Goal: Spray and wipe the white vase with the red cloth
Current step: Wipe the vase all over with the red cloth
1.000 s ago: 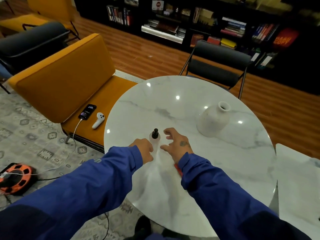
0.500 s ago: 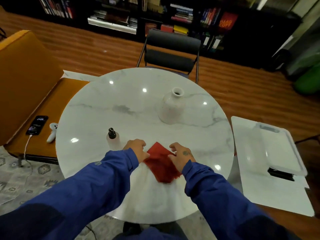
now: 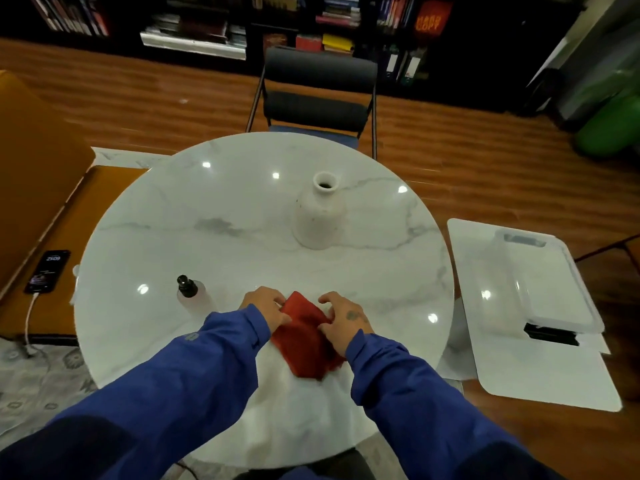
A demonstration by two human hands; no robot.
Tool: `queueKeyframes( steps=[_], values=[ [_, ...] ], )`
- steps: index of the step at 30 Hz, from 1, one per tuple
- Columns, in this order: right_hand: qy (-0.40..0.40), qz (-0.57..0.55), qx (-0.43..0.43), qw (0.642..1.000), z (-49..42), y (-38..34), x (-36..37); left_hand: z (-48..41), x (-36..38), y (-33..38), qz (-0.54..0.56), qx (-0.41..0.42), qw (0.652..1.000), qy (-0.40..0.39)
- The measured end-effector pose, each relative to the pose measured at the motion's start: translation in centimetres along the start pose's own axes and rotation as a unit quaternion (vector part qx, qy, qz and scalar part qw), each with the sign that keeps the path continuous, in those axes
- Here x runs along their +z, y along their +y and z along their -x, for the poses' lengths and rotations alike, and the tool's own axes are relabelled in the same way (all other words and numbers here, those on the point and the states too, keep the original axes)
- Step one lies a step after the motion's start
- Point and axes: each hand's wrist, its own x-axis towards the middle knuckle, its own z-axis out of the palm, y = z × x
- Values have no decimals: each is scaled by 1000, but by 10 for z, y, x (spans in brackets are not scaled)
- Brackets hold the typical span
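The white vase [image 3: 318,216] stands upright on the round marble table [image 3: 173,230], beyond my hands. A small clear spray bottle with a black top [image 3: 190,292] stands to the left of my hands. The red cloth [image 3: 306,341] lies flat on the table near its front edge. My left hand [image 3: 268,304] pinches the cloth's left edge. My right hand [image 3: 343,318] grips the cloth's right side with bent fingers. Both blue sleeves reach in from below.
A black chair [image 3: 318,91] stands behind the table. An orange seat [image 3: 45,216] at the left carries a phone [image 3: 48,270] on a cable. A white side table [image 3: 540,341] at the right holds a clear plastic tray [image 3: 540,271]. Bookshelves line the back.
My view swung right and down, from the spray bottle to the cloth. My hands left the bottle's sides and came to rest on the red cloth, gripping its edges.
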Motion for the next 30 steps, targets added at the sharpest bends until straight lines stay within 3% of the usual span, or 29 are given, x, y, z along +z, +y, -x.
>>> queueKeyframes(
  steps=[12, 23, 26, 30],
  values=[
    [81, -161, -129, 975, -5, -8, -61, 0, -37, 88, 191, 82, 978, 15],
    [151, -259, -117, 947, -39, 9, -97, -14, -50, 155, 280, 102, 954, -22],
    [166, -243, -127, 947, -54, 19, -111, -23, -61, 162, 273, 118, 952, 70],
    [164, -233, -136, 949, -79, 26, -135, -39, -84, 168, 273, 167, 924, 212]
  ],
)
